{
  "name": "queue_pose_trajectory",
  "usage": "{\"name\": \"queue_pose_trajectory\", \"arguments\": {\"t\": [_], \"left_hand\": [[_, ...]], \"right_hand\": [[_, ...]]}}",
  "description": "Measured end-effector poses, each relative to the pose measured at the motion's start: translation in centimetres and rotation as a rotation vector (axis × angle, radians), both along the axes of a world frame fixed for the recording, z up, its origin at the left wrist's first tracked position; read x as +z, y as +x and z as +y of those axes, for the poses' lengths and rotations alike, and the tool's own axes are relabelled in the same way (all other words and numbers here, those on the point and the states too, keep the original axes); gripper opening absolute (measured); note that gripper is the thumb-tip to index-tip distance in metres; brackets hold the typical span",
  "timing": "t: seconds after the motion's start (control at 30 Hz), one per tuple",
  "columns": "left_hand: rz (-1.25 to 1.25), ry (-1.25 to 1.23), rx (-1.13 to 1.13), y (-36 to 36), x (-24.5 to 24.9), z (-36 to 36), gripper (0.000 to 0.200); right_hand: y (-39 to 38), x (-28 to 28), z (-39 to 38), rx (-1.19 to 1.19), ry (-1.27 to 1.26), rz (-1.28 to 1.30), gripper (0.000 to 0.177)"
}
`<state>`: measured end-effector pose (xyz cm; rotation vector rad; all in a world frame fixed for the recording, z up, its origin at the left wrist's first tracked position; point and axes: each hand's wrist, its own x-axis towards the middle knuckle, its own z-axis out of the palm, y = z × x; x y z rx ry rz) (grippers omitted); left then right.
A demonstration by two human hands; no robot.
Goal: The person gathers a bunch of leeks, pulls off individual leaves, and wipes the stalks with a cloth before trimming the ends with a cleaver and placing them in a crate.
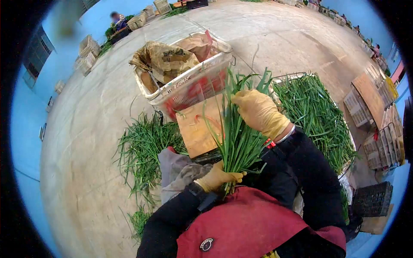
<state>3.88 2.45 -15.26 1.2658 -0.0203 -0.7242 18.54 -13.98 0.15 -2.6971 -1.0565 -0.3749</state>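
Observation:
My left hand, in a yellowish glove, is closed around the lower ends of a bunch of chives. The bunch stands nearly upright in front of my red apron, its long flat leaves fanning out upward. My right hand, gloved the same way, is at the upper right of the bunch with its fingers curled in on the leaf tops. Its fingertips are partly hidden. Behind the bunch lies a wooden board with a red band on it.
Loose chives lie in a heap at the left and fill a crate at the right. Ahead stands a white basket holding brown sacks. A black crate and stacked baskets are far right. Other people sit in the distance.

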Motion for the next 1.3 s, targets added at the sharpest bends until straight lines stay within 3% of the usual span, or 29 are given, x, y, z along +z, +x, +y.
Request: {"name": "queue_pose_trajectory", "arguments": {"t": [0.07,0.27,0.37,0.47,0.53,0.57,0.7,0.77,0.83,0.93,1.0,1.03,1.1,1.13,1.17,1.3], "left_hand": [[-0.001,-0.038,0.002,-0.1,0.0,0.2,0.042],[-0.006,-0.079,0.002,-0.3,0.3,0.6,0.04],[-0.03,-0.071,-0.007,-0.1,0.9,0.7,0.039],[0.007,-0.113,0.039,0.2,0.7,0.8,0.039],[-0.003,-0.154,0.086,0.6,1.8,0.9,0.04],[0.006,-0.156,0.071,1.0,2.4,1.0,0.03],[0.047,-0.207,0.103,0.2,2.7,1.9,0.036],[0.067,-0.244,0.096,0.3,2.6,2.7,0.039],[0.079,-0.221,0.1,0.7,2.2,3.5,0.045],[0.04,-0.25,0.151,1.4,1.2,3.9,0.052],[0.129,-0.316,0.205,1.8,1.7,3.9,0.048],[0.176,-0.349,0.23,1.9,2.0,3.8,0.046],[0.163,-0.344,0.203,2.2,1.0,3.9,0.051],[0.153,-0.34,0.185,2.5,0.8,3.8,0.054],[0.104,-0.318,0.176,2.4,1.1,3.5,0.054],[-0.019,-0.194,0.166,1.3,3.3,2.0,0.046]], "right_hand": [[0.5,-0.7,0.1,0.09,-0.04,0.015,0.019],[0.9,-0.7,-0.2,0.004,-0.089,0.09,0.016],[1.0,-1.3,-0.5,0.005,0.134,0.298,0.015],[1.0,-2.3,-0.8,-0.044,0.705,0.773,0.016],[0.7,-0.8,-1.3,-0.035,0.761,0.784,0.015],[1.1,-0.5,-1.9,-0.022,0.789,0.791,0.015],[0.9,4.1,-5.5,-0.146,0.99,0.833,0.019],[-0.9,6.1,-6.9,-0.191,1.234,0.683,0.02],[-1.9,4.7,-10.3,0.093,1.035,0.313,0.022],[-6.2,2.3,-12.8,0.294,1.301,0.856,0.02],[-7.7,-0.5,-13.2,0.449,0.793,1.231,0.035],[-8.7,-1.7,-12.1,0.322,0.607,1.499,0.047],[-10.0,-7.6,-9.4,0.299,0.442,1.643,0.07],[-10.2,-12.5,-8.5,0.372,0.571,1.654,0.085],[-10.3,-13.3,-6.5,0.379,0.866,1.763,0.093],[-7.6,-16.5,-3.2,0.328,1.385,1.642,0.084]]}}
